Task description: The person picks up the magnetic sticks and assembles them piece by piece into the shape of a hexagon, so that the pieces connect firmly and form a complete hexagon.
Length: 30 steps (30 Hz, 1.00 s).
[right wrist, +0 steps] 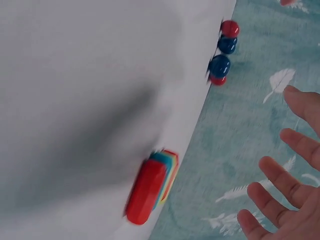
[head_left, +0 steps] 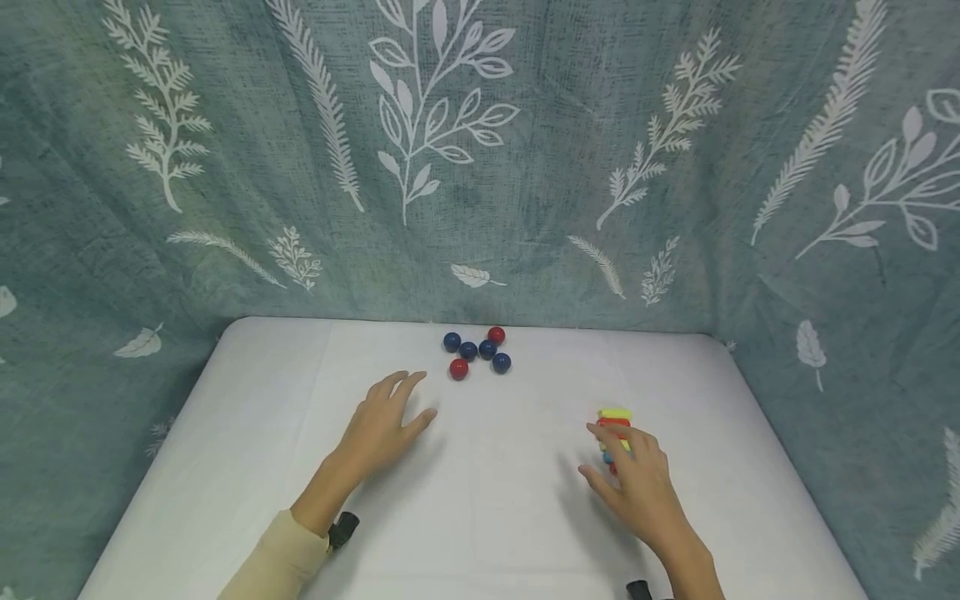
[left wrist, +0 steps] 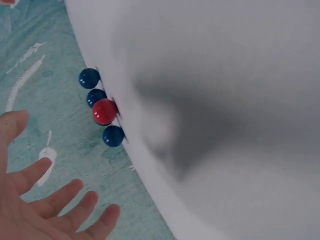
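Note:
My left hand (head_left: 380,429) hovers over the left half of the white table with fingers spread, holding nothing. Just beyond its fingertips lies a loose cluster of several shiny balls, some dark blue (head_left: 502,362) and two red (head_left: 459,368). On the right, my right hand (head_left: 637,482) hangs with relaxed, parted fingers over a small group of coloured pieces (head_left: 615,413) in yellow, red and blue, partly hiding them. The right wrist view shows a rounded red piece (right wrist: 146,192) at the near side of that group; the fingers there are apart from it.
A white cloth covers the table (head_left: 480,533). Behind its far edge hangs a green-blue curtain (head_left: 555,167) with white leaf prints, close behind the balls. A dark wrist camera (head_left: 344,530) sits under the left wrist, beside a beige sleeve (head_left: 281,558).

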Each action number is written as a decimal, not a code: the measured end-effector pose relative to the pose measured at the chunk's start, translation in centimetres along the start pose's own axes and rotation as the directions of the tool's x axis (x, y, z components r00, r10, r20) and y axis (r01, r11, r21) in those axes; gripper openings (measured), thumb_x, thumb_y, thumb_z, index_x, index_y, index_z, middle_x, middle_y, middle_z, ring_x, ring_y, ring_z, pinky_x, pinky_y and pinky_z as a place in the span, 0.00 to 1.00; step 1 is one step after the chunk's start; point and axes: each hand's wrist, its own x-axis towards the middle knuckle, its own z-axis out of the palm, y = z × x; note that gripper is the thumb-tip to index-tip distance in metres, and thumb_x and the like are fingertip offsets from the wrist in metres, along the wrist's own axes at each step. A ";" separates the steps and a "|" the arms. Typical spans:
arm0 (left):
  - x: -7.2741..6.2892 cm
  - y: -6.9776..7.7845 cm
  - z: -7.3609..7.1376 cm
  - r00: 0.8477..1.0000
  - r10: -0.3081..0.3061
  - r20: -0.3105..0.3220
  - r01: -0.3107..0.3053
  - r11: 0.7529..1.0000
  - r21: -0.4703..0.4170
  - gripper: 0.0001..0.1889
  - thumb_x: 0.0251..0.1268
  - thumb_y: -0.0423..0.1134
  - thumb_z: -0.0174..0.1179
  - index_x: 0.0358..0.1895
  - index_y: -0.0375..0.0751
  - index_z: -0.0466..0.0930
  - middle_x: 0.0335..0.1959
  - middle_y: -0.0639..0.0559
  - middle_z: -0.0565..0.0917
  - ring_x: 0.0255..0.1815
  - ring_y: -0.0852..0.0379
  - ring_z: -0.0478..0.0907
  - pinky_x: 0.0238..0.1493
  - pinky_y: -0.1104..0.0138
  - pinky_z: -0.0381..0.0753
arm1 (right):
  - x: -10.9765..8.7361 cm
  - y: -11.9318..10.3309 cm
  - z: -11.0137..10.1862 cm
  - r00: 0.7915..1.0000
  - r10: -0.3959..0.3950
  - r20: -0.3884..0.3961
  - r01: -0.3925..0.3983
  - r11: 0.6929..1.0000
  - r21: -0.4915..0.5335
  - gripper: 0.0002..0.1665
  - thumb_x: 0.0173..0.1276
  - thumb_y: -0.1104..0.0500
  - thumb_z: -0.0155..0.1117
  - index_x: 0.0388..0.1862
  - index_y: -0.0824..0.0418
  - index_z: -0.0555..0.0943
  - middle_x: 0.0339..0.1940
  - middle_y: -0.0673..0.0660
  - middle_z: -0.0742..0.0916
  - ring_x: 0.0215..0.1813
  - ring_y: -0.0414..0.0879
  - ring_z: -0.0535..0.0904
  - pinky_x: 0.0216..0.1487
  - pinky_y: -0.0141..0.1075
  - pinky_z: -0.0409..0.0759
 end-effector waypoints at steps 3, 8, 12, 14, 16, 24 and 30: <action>1.1 -0.1 0.5 1.000 -0.019 0.023 0.019 0.999 -0.035 0.31 0.71 0.56 0.59 0.72 0.48 0.68 0.68 0.40 0.71 0.67 0.38 0.69 0.61 0.44 0.71 | -0.4 0.6 -0.1 1.000 0.030 0.004 -0.030 1.000 0.006 0.35 0.55 0.57 0.80 0.63 0.57 0.78 0.55 0.61 0.78 0.60 0.64 0.68 0.56 0.63 0.63; 2.9 -0.3 1.5 0.998 -0.042 0.050 0.046 0.994 -0.094 0.31 0.71 0.55 0.59 0.72 0.47 0.68 0.67 0.41 0.72 0.68 0.41 0.68 0.64 0.47 0.68 | -1.0 1.3 -0.1 0.997 0.078 0.025 -0.079 0.997 0.009 0.33 0.56 0.58 0.80 0.61 0.56 0.79 0.55 0.61 0.78 0.60 0.63 0.68 0.57 0.62 0.62; 4.4 -0.4 2.3 0.997 -0.038 0.063 0.047 0.990 -0.135 0.31 0.72 0.54 0.59 0.73 0.47 0.67 0.67 0.41 0.72 0.69 0.42 0.67 0.67 0.48 0.66 | -1.4 2.0 -0.2 0.990 0.133 0.046 -0.133 0.991 -0.001 0.31 0.55 0.58 0.81 0.59 0.56 0.80 0.54 0.63 0.79 0.58 0.63 0.69 0.57 0.62 0.64; 5.2 -0.5 2.8 0.996 -0.039 0.075 0.049 0.988 -0.144 0.31 0.72 0.54 0.58 0.73 0.47 0.67 0.68 0.42 0.72 0.70 0.43 0.67 0.68 0.49 0.65 | -1.6 2.4 -0.2 0.985 0.165 0.059 -0.165 0.986 -0.007 0.30 0.56 0.59 0.81 0.57 0.58 0.81 0.53 0.64 0.79 0.57 0.62 0.69 0.56 0.61 0.65; 6.0 -0.5 3.1 0.996 -0.038 0.087 0.051 0.987 -0.154 0.31 0.73 0.54 0.58 0.73 0.47 0.66 0.68 0.42 0.71 0.70 0.43 0.66 0.68 0.49 0.64 | -1.6 2.9 -0.3 0.979 0.192 0.069 -0.192 0.981 -0.010 0.28 0.56 0.60 0.81 0.56 0.60 0.81 0.52 0.64 0.79 0.56 0.62 0.70 0.54 0.60 0.66; 8.3 -0.6 4.5 0.991 -0.050 0.125 0.074 0.979 -0.192 0.29 0.72 0.51 0.60 0.72 0.46 0.68 0.66 0.41 0.72 0.68 0.43 0.68 0.67 0.49 0.65 | -1.9 4.8 -0.3 0.953 0.271 0.136 -0.270 0.962 -0.028 0.21 0.58 0.59 0.78 0.49 0.60 0.83 0.50 0.64 0.80 0.52 0.61 0.73 0.48 0.57 0.70; 9.6 -0.4 5.3 0.983 -0.063 0.172 0.096 0.977 -0.192 0.27 0.71 0.49 0.61 0.70 0.45 0.71 0.62 0.41 0.75 0.64 0.42 0.72 0.63 0.48 0.70 | -2.4 5.9 -0.3 0.898 0.372 0.235 -0.369 0.928 -0.059 0.19 0.60 0.60 0.76 0.49 0.61 0.83 0.50 0.63 0.81 0.52 0.61 0.74 0.48 0.57 0.73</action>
